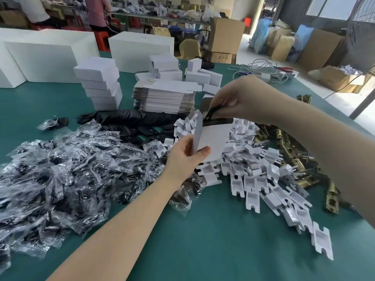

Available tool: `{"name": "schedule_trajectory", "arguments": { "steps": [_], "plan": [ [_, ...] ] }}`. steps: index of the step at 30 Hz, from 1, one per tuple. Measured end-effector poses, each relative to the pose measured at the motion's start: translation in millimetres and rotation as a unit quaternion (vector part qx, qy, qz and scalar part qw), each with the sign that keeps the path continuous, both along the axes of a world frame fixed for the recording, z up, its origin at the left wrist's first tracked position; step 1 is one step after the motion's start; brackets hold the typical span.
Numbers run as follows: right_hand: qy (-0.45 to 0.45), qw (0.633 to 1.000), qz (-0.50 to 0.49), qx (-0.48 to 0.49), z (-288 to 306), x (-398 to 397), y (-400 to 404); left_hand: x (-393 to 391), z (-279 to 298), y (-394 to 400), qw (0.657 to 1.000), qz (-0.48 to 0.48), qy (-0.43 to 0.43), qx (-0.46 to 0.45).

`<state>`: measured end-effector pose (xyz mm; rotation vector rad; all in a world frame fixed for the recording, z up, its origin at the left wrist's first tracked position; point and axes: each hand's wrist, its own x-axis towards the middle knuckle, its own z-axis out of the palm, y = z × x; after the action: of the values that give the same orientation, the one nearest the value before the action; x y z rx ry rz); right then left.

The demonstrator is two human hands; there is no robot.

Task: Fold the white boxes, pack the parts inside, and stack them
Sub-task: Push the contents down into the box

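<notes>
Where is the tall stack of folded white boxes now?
In the head view, the tall stack of folded white cardboard boxes stands on the green table, left of centre, just left of the pile of flat white box blanks.

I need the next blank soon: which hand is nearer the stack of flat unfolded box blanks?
Right. The right hand hovers just right of the stack of flat box blanks, pushing a black part into the white box. The left hand holds that box lower, nearer the person.
</notes>
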<state>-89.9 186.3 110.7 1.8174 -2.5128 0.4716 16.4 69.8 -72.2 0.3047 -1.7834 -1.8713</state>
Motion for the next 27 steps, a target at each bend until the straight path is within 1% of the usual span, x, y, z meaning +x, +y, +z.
{"name": "schedule_trajectory", "arguments": {
  "steps": [3, 7, 9, 11, 14, 17, 21, 26, 27],
  "plan": [
    [-0.012, 0.998, 0.026, 0.06, 1, -4, -9, 0, 0, -1, 1.0, 0.01, 0.003, 0.003],
    [-0.014, 0.993, 0.022, 0.112, 2, -10, -14, 1, 1, 0, 1.0, 0.016, 0.007, 0.003],
    [-0.011, 0.993, 0.015, 0.12, 2, -14, -18, 1, 2, 0, 1.0, 0.019, 0.006, 0.007],
    [-0.012, 0.994, 0.008, 0.106, 2, -17, -21, 1, 2, 0, 1.0, 0.013, 0.01, 0.018],
    [-0.032, 0.994, 0.002, 0.107, 6, -20, -27, 2, 3, 1, 1.0, 0.007, 0.005, 0.021],
    [-0.029, 0.988, -0.002, 0.154, 10, -21, -30, 2, 3, 1, 1.0, 0.01, -0.004, 0.011],
    [-0.011, 0.971, 0.007, 0.24, 7, -18, -35, 1, 3, 1, 1.0, 0.012, -0.01, 0.012],
    [-0.033, 0.969, -0.015, 0.246, 1, -13, -35, 2, 3, 1, 1.0, 0.012, -0.005, 0.016],
    [-0.037, 0.971, -0.014, 0.235, 0, -12, -35, 1, 3, 1, 1.0, 0.011, -0.004, 0.017]
  ]
}}
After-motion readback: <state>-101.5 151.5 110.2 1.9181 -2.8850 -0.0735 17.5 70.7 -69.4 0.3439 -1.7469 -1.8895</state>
